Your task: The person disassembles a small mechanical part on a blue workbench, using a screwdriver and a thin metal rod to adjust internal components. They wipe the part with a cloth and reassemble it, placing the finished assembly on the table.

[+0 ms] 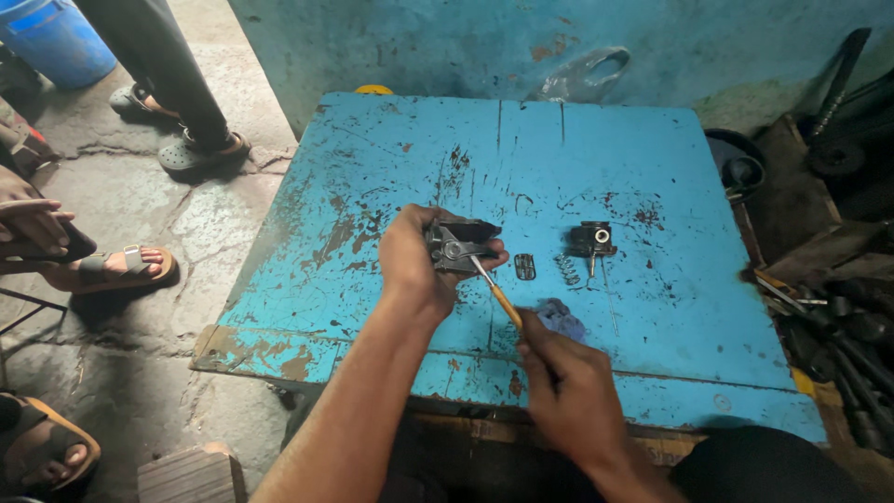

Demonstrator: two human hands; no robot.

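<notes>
Clamping a dark metal part [458,247] above the blue table [391,168], the left hand [414,261] steadies it while the right hand [568,391] grips a thin screwdriver [495,296] whose tip touches it, near a spring [568,269].

Both hands [414,256] [568,387] apparently clenched, forearms extended

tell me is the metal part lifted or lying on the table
Lifted: the left hand grips the metal part above the table.
</notes>
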